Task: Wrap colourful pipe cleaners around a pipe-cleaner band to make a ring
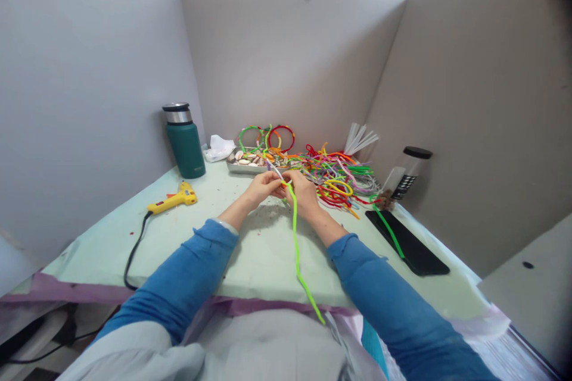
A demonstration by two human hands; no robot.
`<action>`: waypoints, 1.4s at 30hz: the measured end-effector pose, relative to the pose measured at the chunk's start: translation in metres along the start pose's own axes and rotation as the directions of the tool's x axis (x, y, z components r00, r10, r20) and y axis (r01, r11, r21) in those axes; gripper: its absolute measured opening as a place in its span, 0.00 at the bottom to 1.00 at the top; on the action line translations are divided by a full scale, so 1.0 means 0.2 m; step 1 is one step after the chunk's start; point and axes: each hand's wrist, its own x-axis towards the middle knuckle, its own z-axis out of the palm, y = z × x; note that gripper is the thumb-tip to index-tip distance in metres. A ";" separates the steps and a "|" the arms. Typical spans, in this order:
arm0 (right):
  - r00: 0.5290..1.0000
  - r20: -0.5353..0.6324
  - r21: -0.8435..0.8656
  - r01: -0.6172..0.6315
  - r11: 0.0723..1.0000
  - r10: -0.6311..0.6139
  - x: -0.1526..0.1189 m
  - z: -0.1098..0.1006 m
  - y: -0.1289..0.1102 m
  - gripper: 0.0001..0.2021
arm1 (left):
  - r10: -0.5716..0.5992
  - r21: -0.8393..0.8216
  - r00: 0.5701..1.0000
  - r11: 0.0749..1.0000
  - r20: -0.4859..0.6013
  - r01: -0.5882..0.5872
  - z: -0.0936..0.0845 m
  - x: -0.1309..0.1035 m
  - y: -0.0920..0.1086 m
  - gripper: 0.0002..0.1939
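Observation:
Over the middle of the table my left hand (264,186) and my right hand (302,191) meet, both closed, with fingertips almost touching. Between them they hold a small bundle of pipe cleaners. A bright yellow-green pipe cleaner (297,244) hangs from the fingers down towards my lap. A pale white-and-purple pipe cleaner (274,168) sticks up from the same bundle, and a bit of orange shows at the fingertips. How the strands are joined is hidden by the fingers. Just beyond my hands lies a metal tray (243,168) of shells.
A heap of coloured pipe cleaners (337,175) lies right of the tray; pipe-cleaner rings (281,139) stand behind it. To the left are a green bottle (185,146) and a yellow glue gun (174,199) with its cord. A black phone-like slab (406,244) and clear bottle (409,172) are right.

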 end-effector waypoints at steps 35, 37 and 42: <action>0.962 -0.007 -0.147 0.271 0.951 -0.275 0.02 -0.01 0.00 0.08 | 0.006 -0.051 0.998 0.999 -0.056 -0.009 -0.01 0.00 -0.01 0.16; 0.965 -0.020 -0.130 0.255 0.958 -0.260 0.02 0.00 0.00 0.08 | -0.016 -0.064 0.998 0.998 -0.054 0.012 -0.01 0.00 0.00 0.13; 0.988 -0.091 0.106 0.135 0.985 -0.126 0.02 0.01 -0.01 0.08 | -0.032 -0.122 0.999 0.992 -0.004 0.032 -0.02 -0.01 0.02 0.10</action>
